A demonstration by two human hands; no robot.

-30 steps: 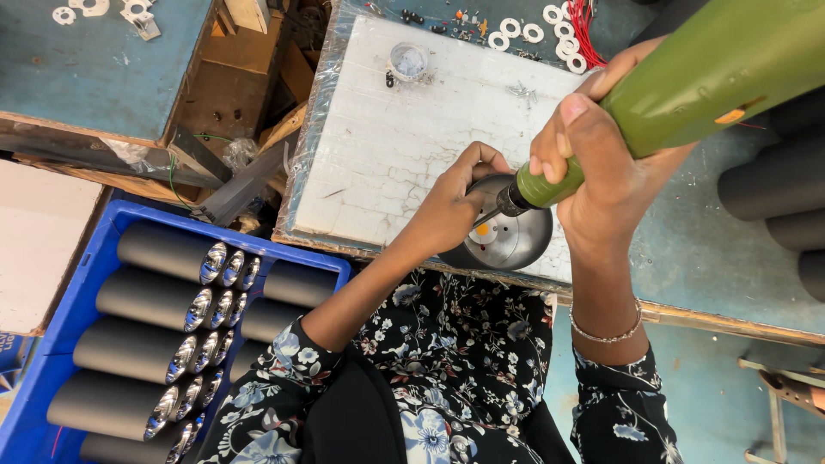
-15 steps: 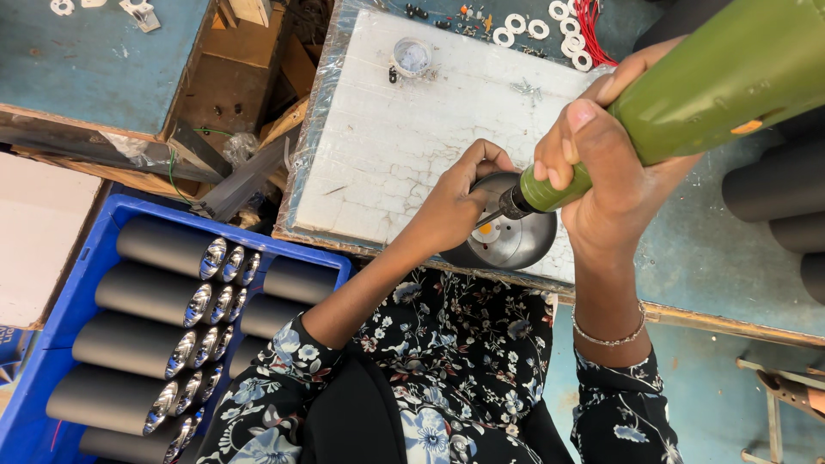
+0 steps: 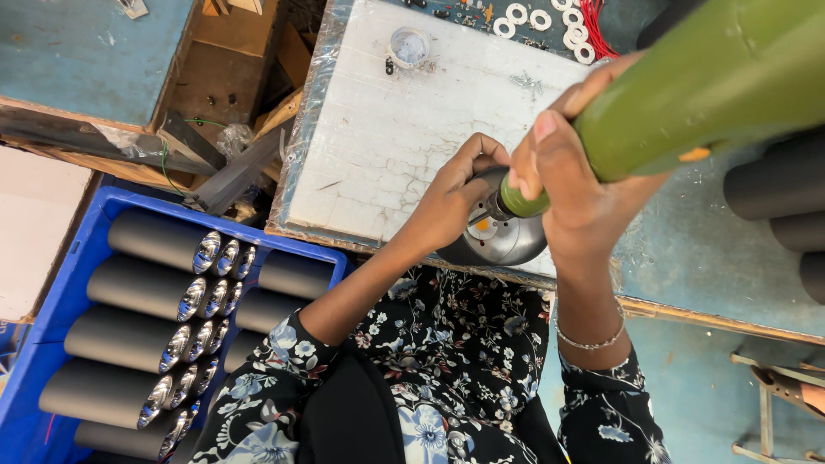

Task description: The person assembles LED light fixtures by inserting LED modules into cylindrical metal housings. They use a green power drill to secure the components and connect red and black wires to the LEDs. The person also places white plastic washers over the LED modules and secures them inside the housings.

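1. Nearest: floral black sleeves, a thin bracelet [image 3: 591, 337] on the right wrist.
2. Low left: blue crate [image 3: 60, 301] packed with dark cylinders [image 3: 129, 288], shiny reflector ends facing right.
3. Silver reflector bowl [image 3: 507, 245] sits at the near edge of the table [image 3: 687, 258], partly on a cracked white board [image 3: 404, 146]. Polished metal, round, an orange and white centre showing inside.
4. Left hand [image 3: 451, 202], grip clamped over the bowl's left rim.
5. Right hand [image 3: 571, 193], grip wrapped tight around a green power tool [image 3: 696, 94]. Tool slants down; its tip meets the bowl's centre, between both hands.
6. Farther: small clear cup [image 3: 410, 45], white rings [image 3: 541, 19], red wires [image 3: 597, 21] at the board's far end.
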